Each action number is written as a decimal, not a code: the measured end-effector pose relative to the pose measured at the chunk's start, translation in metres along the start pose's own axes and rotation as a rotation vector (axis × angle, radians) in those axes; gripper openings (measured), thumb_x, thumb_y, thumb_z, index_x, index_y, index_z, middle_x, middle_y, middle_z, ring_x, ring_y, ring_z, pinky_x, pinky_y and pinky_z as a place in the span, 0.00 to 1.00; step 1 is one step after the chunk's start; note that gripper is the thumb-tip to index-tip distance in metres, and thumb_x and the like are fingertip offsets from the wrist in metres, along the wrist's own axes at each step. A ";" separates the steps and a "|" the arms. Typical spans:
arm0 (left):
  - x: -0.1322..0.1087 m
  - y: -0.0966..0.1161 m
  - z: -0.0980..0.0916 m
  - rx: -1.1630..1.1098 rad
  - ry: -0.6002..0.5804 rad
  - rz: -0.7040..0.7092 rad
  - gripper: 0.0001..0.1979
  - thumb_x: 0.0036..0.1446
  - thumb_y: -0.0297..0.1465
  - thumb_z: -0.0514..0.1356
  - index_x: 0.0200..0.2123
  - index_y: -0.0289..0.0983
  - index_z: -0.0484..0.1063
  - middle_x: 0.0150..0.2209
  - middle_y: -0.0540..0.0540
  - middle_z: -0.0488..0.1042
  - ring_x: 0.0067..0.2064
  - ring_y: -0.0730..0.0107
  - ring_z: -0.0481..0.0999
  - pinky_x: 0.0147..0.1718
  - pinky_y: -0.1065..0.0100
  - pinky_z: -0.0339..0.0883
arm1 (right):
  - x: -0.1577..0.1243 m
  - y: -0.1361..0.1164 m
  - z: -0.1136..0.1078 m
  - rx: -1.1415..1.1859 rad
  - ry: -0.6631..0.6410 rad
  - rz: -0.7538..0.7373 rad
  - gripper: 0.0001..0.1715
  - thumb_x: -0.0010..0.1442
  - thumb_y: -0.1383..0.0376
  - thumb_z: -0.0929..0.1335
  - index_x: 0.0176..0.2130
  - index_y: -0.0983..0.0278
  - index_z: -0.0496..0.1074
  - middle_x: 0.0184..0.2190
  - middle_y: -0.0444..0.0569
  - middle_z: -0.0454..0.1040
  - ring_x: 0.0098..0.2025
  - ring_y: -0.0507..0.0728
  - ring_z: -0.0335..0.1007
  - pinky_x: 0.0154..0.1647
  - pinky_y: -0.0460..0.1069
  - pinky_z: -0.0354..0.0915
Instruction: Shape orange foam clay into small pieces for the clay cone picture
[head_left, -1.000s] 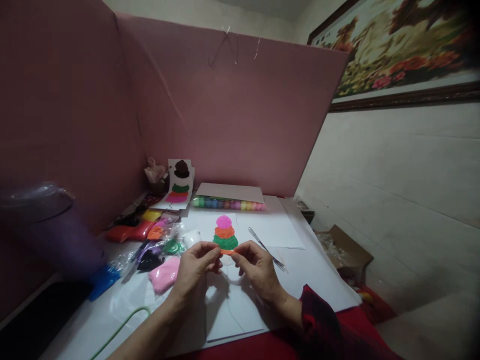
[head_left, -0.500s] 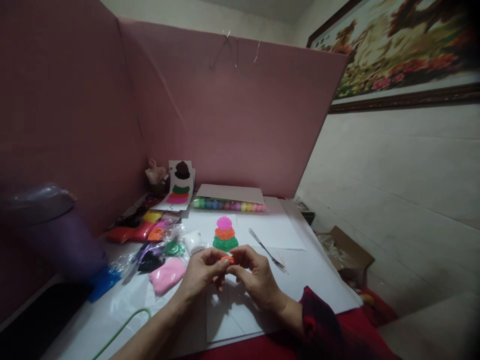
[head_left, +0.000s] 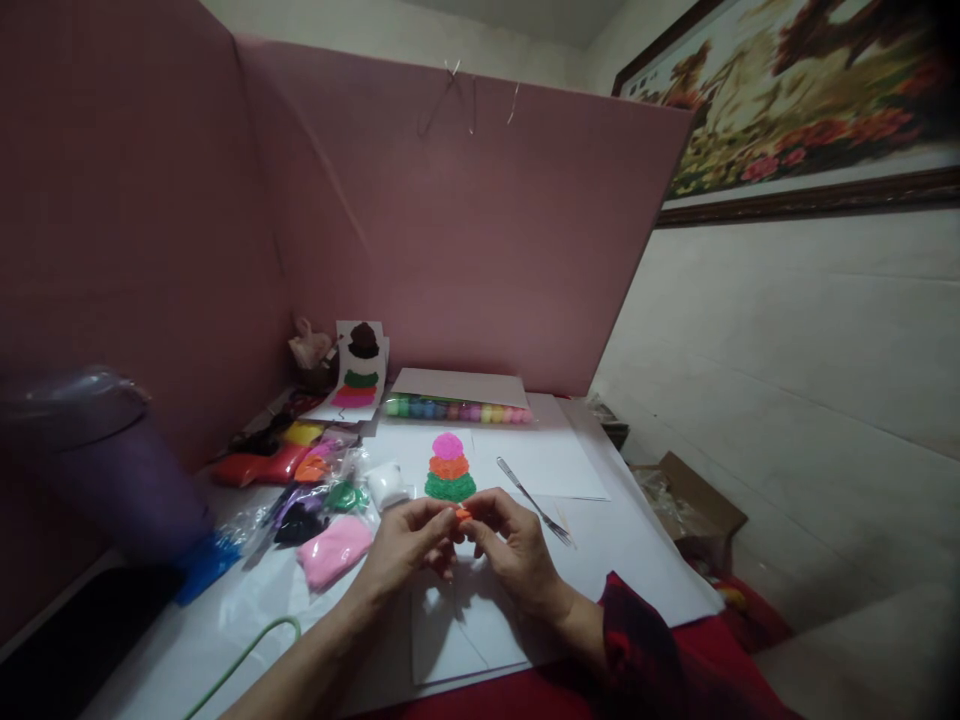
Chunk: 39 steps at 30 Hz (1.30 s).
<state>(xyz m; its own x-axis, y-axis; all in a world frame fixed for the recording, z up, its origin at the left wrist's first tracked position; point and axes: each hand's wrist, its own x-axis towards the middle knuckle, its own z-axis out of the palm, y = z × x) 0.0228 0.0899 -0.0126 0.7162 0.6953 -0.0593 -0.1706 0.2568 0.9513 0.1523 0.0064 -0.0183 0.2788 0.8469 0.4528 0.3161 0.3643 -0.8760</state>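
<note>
A small piece of orange modelling clay (head_left: pixel 463 514) is pinched between the fingertips of both hands. My left hand (head_left: pixel 411 538) grips it from the left, thumb against forefinger. From the other side my right hand (head_left: pixel 519 552) closes on it with thumb and forefinger. Just beyond the fingers, a clay shape of pink, orange and green tiers (head_left: pixel 450 468) lies on white paper (head_left: pixel 540 460). A metal fork (head_left: pixel 534 500) rests to the right of it, tines toward me.
Bagged clay in several colours, including a pink pack (head_left: pixel 335 552), covers the left side. A purple lidded container (head_left: pixel 112 460) stands far left. At the back lie a row of coloured clay pots (head_left: pixel 459 410) and a tiered clay picture (head_left: pixel 360 380). A cardboard box (head_left: pixel 694 510) sits right.
The fingertips have shifted slightly around the orange clay, which now shows as a more compact lump between them. Everything else stays in place.
</note>
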 end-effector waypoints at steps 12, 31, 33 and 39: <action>-0.001 0.005 0.003 -0.003 0.001 -0.021 0.14 0.41 0.36 0.68 0.24 0.31 0.73 0.16 0.52 0.69 0.16 0.78 0.65 0.16 0.73 0.64 | -0.001 -0.005 0.000 -0.026 -0.050 0.016 0.06 0.57 0.64 0.68 0.34 0.65 0.70 0.26 0.46 0.72 0.27 0.52 0.68 0.26 0.46 0.66; -0.005 0.009 0.007 0.054 0.004 0.056 0.15 0.44 0.36 0.67 0.33 0.31 0.76 0.20 0.48 0.73 0.17 0.77 0.66 0.16 0.73 0.64 | 0.004 -0.001 0.001 0.308 -0.042 0.181 0.11 0.50 0.63 0.72 0.34 0.65 0.72 0.25 0.43 0.71 0.25 0.51 0.67 0.22 0.44 0.65; -0.007 0.011 0.009 0.085 0.039 0.099 0.14 0.43 0.37 0.67 0.29 0.31 0.75 0.17 0.50 0.71 0.15 0.76 0.66 0.14 0.73 0.62 | 0.001 -0.003 0.002 0.229 -0.034 0.140 0.08 0.52 0.64 0.71 0.34 0.64 0.72 0.24 0.43 0.71 0.24 0.51 0.67 0.23 0.44 0.64; -0.009 0.012 0.013 0.125 0.077 0.120 0.14 0.42 0.38 0.67 0.23 0.31 0.73 0.14 0.52 0.68 0.14 0.76 0.66 0.12 0.75 0.60 | -0.001 -0.004 0.002 0.100 -0.014 0.087 0.05 0.55 0.66 0.69 0.34 0.64 0.71 0.25 0.44 0.72 0.26 0.52 0.67 0.23 0.45 0.64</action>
<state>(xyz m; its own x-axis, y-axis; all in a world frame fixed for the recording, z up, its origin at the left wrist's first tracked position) 0.0231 0.0775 0.0036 0.6409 0.7667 0.0379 -0.1628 0.0875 0.9828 0.1493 0.0051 -0.0157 0.2887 0.8821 0.3722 0.1994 0.3249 -0.9245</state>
